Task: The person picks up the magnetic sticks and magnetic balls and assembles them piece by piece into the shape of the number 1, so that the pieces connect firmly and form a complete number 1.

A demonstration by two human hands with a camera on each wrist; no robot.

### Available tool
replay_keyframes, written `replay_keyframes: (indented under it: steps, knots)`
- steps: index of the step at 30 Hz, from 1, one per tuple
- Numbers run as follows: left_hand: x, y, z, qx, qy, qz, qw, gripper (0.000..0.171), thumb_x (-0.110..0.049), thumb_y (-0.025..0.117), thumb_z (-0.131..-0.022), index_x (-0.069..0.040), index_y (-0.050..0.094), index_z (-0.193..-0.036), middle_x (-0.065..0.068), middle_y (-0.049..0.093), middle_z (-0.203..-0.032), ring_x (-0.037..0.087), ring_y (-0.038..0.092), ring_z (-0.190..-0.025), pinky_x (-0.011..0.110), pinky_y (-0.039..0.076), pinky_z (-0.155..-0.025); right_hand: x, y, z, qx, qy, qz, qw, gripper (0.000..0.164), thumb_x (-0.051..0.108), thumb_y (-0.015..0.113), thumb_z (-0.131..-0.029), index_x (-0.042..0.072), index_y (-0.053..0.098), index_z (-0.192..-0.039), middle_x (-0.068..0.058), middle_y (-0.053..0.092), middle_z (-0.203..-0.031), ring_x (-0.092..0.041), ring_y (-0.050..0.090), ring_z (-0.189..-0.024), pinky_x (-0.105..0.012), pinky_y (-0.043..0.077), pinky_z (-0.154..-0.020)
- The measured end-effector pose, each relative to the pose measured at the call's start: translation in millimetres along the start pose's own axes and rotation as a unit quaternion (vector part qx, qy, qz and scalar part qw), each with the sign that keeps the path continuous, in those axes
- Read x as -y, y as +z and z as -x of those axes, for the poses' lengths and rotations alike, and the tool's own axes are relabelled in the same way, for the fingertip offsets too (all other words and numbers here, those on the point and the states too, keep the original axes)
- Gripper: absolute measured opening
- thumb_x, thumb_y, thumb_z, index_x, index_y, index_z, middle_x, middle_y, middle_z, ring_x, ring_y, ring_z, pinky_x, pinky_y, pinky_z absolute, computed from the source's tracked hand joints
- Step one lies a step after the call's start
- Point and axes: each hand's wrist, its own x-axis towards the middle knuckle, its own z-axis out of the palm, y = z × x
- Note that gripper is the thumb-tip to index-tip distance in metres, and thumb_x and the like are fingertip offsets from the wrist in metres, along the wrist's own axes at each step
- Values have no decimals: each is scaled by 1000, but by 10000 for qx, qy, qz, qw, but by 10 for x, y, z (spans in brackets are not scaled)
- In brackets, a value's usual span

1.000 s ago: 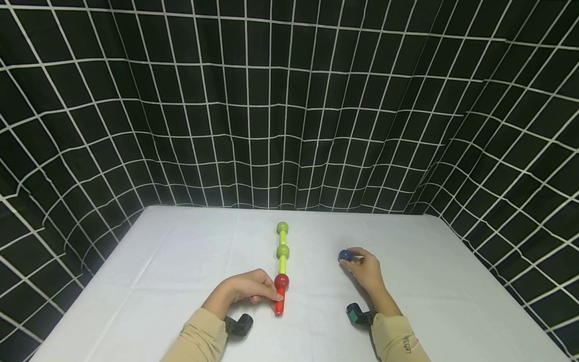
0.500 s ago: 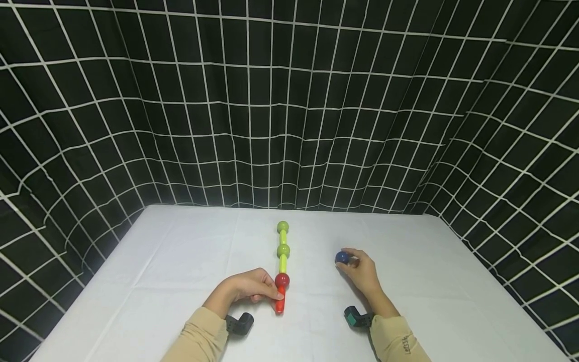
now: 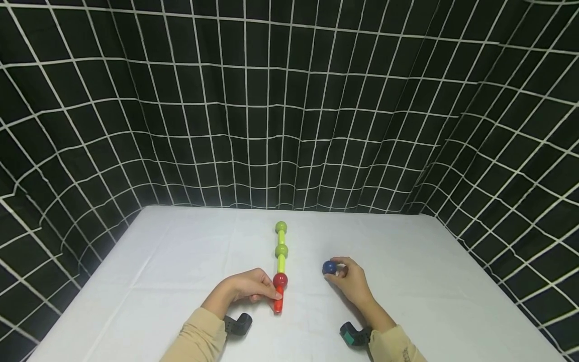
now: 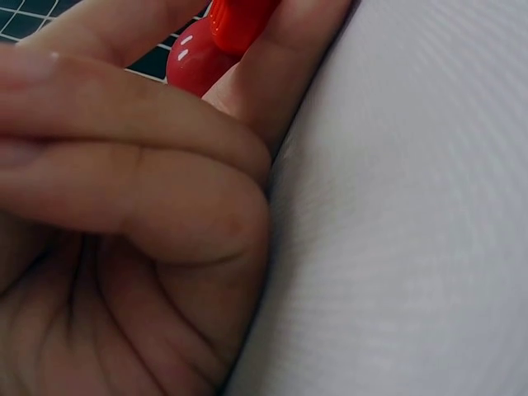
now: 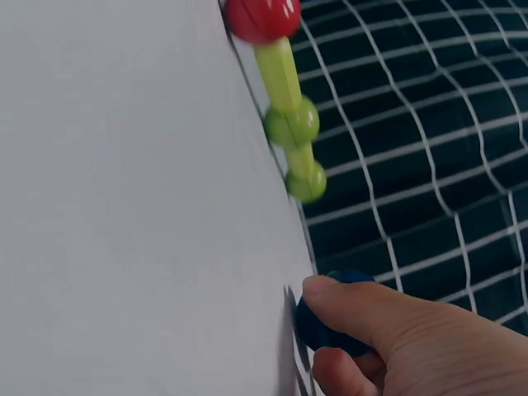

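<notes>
A straight chain of balls and rods lies on the white table. From the far end run a green ball (image 3: 281,227), a yellow-green rod (image 3: 281,237), a second green ball (image 3: 281,250), another such rod (image 3: 281,263), a red ball (image 3: 280,280) and a red rod (image 3: 278,304). My left hand (image 3: 251,285) pinches the red rod beside the red ball. To the right of the chain, my right hand (image 3: 353,282) holds a blue ball (image 3: 329,267) between thumb and fingers, apart from the chain. In the right wrist view, the thumb partly covers the blue ball (image 5: 334,326).
White cloth covers the table (image 3: 190,241). Black curtains (image 3: 267,100) with a white grid stand behind it and at both sides. A dark wrist-worn device (image 3: 238,324) is on the left wrist, and another device (image 3: 355,334) is on the right.
My right hand has moved left and nearer, bringing the blue ball closer to the chain. My left hand keeps its hold on the red rod in nearly the same place.
</notes>
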Motion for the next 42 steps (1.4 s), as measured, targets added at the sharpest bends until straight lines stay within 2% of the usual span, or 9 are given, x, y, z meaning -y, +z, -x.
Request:
replay_keyframes:
  steps: [7, 12, 22, 31, 35, 42]
  knots:
    - [3, 13, 0, -155, 44, -88, 9998, 24, -17, 70, -79, 7, 70, -79, -7, 57, -47, -1, 27, -36, 15, 21, -38, 94, 52, 170, 284, -248, -386, 9985, 41, 1, 77, -70, 2, 61, -107, -6, 56, -87, -3, 41, -53, -16, 36, -46]
    - [1, 34, -18, -315, -4, -84, 9995, 24, -19, 71, -78, 4, 71, -78, -6, 59, -49, 0, 26, -36, 16, 20, -38, 182, 76, 293, 710, -308, -737, 9943, 41, 0, 77, -69, 3, 60, -107, -7, 57, -93, -3, 42, -52, -16, 36, -45]
    - [-3, 46, -14, -390, 62, -156, 9991, 25, -21, 70, -79, 4, 72, -79, -6, 62, -53, 1, 25, -37, 16, 19, -39, 337, 156, 528, 1393, -743, -710, 9849, 42, 9, 78, -71, 2, 61, -109, -3, 53, -76, 0, 45, -53, -16, 40, -45]
    - [4, 44, -13, -384, 112, -129, 9991, 23, -19, 69, -80, 4, 72, -82, -2, 66, -58, 1, 28, -37, 17, 20, -39, 462, 230, 683, 1880, -1099, -951, 9714, 40, 13, 78, -71, 5, 63, -107, -3, 59, -90, 2, 46, -56, -17, 42, -48]
    - [3, 46, -17, -396, 54, -111, 9991, 24, -20, 70, -80, 3, 72, -82, -4, 65, -57, 0, 27, -37, 16, 20, -39, 493, 251, 716, 1914, -1204, -996, 9690, 40, 13, 79, -71, 5, 64, -107, -3, 61, -92, 3, 45, -56, -17, 42, -49]
    - [-9, 54, -14, -400, 56, -113, 9991, 25, -20, 70, -79, 5, 72, -81, -7, 63, -54, 0, 26, -37, 16, 20, -39, 545, 293, 785, 2086, -1132, -1137, 9648, 41, 14, 80, -70, 6, 61, -105, 1, 54, -65, 4, 44, -53, -15, 40, -46]
